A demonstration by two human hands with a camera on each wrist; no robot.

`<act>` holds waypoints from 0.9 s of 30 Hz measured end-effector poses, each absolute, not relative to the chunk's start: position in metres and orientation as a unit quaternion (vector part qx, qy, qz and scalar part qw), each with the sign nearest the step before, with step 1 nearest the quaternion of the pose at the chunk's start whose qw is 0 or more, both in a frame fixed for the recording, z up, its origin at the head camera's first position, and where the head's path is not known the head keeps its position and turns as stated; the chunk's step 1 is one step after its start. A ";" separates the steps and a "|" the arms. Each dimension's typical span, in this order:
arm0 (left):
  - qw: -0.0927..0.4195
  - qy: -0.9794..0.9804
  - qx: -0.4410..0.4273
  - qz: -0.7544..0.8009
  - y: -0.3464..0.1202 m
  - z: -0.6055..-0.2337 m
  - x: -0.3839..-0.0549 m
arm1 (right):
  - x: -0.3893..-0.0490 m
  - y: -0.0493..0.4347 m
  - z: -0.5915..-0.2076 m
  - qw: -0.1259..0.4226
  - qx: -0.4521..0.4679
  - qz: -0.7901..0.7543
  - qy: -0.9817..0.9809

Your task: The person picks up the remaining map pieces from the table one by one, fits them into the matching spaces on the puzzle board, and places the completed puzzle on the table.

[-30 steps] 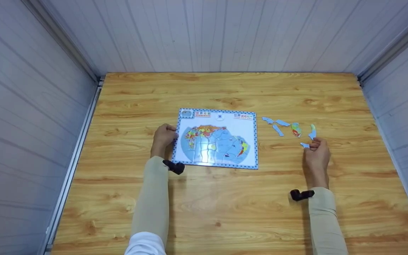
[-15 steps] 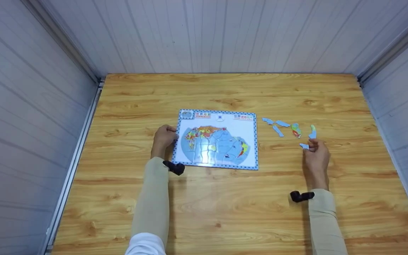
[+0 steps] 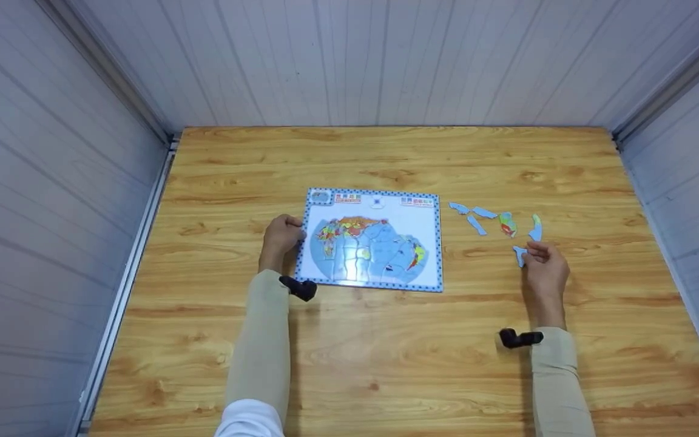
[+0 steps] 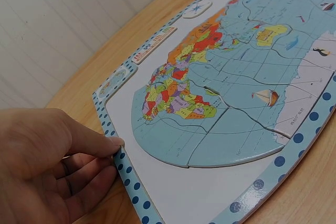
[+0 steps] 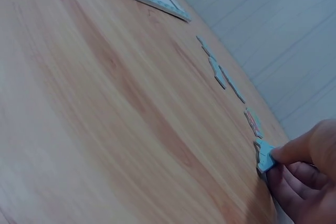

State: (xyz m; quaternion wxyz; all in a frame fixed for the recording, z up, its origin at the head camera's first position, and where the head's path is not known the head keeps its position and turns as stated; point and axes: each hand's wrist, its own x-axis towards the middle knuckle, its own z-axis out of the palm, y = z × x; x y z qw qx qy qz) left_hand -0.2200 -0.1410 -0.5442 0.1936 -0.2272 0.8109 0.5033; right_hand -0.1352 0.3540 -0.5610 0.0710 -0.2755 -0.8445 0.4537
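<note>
A world-map jigsaw board (image 3: 422,218) with a blue dotted border lies on the table, several of its pieces fitted and white backing showing around them. My left hand (image 3: 280,238) holds the board's left edge; in the left wrist view the thumb (image 4: 107,145) is on the dotted border and the other fingers curl at the edge. To the right of the board, my right hand (image 3: 547,272) pinches a small light-blue puzzle piece (image 5: 264,155) between thumb and fingers, tilted close over the wood. Part of that piece is hidden by the fingertips.
Loose blue pieces (image 3: 477,225) lie right of the board. Beside them are a green-and-red piece (image 3: 508,224) and a curved blue-and-green piece (image 3: 536,227), just beyond my right hand. Pale panel walls (image 3: 349,60) enclose the wooden table (image 3: 374,352) at the back and sides.
The blue piece in my right hand has turned, so more of it shows and it points downward. That hand has shifted slightly toward me. My left hand stays at the board's edge.
</note>
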 end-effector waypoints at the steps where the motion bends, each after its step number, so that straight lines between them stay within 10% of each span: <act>1: 0.194 0.811 -0.228 0.503 -0.141 -0.544 -0.220 | -0.135 0.354 -0.561 0.072 -0.277 0.459 -0.841; 27: 0.188 0.811 -0.226 0.506 -0.141 -0.543 -0.218 | -0.145 0.331 -0.562 0.065 -0.284 0.570 -0.768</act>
